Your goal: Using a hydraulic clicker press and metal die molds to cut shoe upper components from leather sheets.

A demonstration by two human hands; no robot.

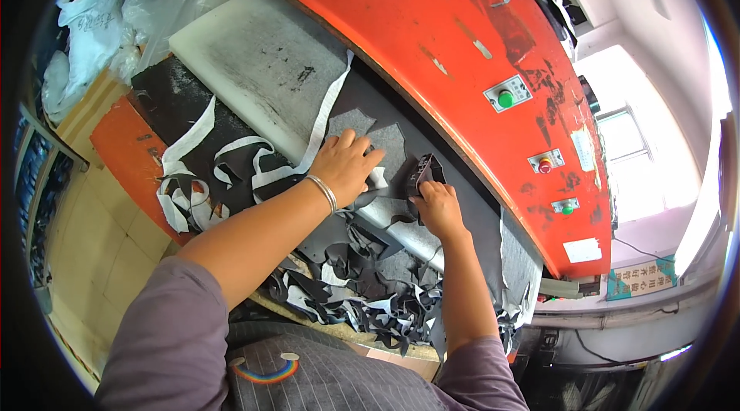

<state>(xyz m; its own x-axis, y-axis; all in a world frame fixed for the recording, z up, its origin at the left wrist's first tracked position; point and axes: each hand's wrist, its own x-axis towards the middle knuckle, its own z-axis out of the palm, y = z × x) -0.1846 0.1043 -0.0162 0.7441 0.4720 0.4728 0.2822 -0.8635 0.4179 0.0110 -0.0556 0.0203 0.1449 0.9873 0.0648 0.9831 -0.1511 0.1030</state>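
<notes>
My right hand (439,209) is closed on the near end of a dark cutting die (426,172), a narrow open-topped frame tilted over the black sheet material (370,103). To its left, my left hand (347,167) reaches down with curled fingers over cut grey pieces (388,143). A crumpled grey-white scrap (377,178) sticks out from under its thumb side; the fingertips partly hide what they grip. A metal bangle circles my left wrist.
An orange-red press beam (462,33) with buttons crosses just beyond my hands. A pale cutting board (262,57) lies at the left. Long white-edged strips (189,137) trail beside my left forearm, and dark scraps (378,288) heap at the near edge. Plastic bags (92,26) stand far left.
</notes>
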